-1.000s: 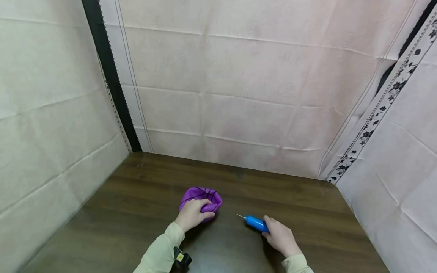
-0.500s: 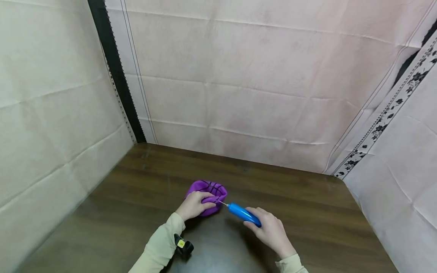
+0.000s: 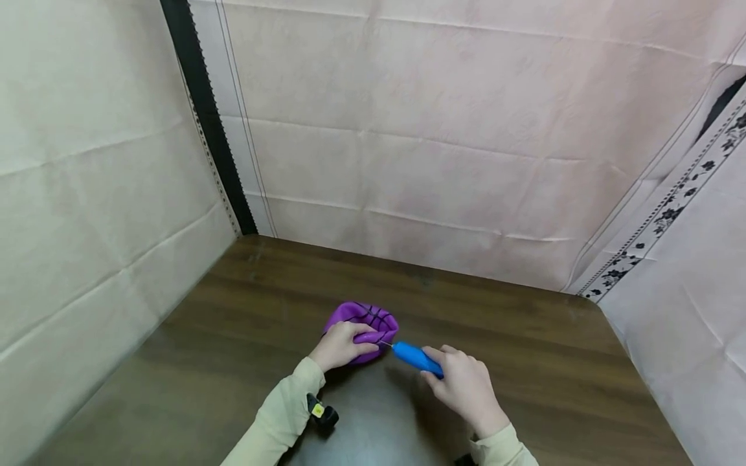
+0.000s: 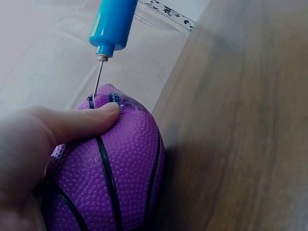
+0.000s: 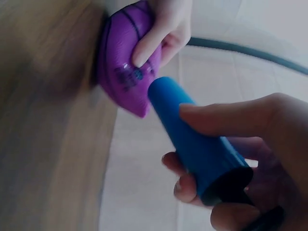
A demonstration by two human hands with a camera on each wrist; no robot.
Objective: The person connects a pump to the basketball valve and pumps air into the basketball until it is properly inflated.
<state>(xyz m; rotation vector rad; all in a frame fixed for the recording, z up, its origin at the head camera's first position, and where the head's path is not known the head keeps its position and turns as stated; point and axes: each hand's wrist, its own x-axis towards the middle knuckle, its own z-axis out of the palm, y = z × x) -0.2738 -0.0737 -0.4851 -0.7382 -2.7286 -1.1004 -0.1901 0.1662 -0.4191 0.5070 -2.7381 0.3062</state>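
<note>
My left hand pinches the folded rim of a deflated purple ball with black basketball lines. The ball is caved in like a bowl and rests on the wooden table. My right hand grips a small blue ball pump, its thumb on top and its fingers curled below. From the pump's front sticks a thin metal needle, whose tip meets the ball near a black line, just beyond the left thumb. The right wrist view hides the needle behind the pump's barrel.
The brown wooden table runs back to a pale cloth wall. More cloth hangs on the left and on the right, where it bears a floral border. A small black device sits at the left wrist.
My right hand has carried the pump leftward, bringing the needle from well apart up to the ball. The left hand keeps its hold on the rim. The head view has shifted slightly.
</note>
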